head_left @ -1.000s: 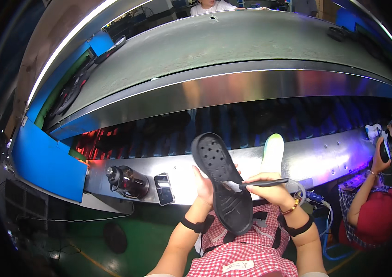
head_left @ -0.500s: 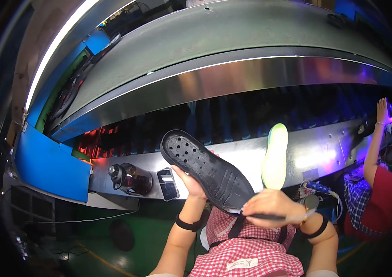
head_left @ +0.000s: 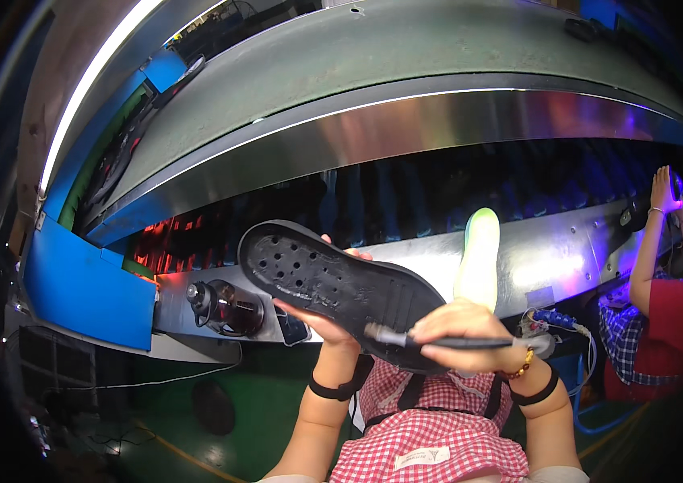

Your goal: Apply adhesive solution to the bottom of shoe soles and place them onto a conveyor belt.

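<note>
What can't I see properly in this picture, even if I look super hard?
All in the head view:
- Underside of the black sole: turned away from the camera.
- Top of the phone: covered by the left hand.
- Near end of the pale green sole: behind the right hand.
- Bristle tips of the brush: blurred.
- What the co-worker's hands touch: too small, in purple glare.

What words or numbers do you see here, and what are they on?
None can be read clearly.
White label on the checked apron: print too small and blurred to read.
Black shoe sole: no words I can make out.
Bottle: no words I can make out.
</note>
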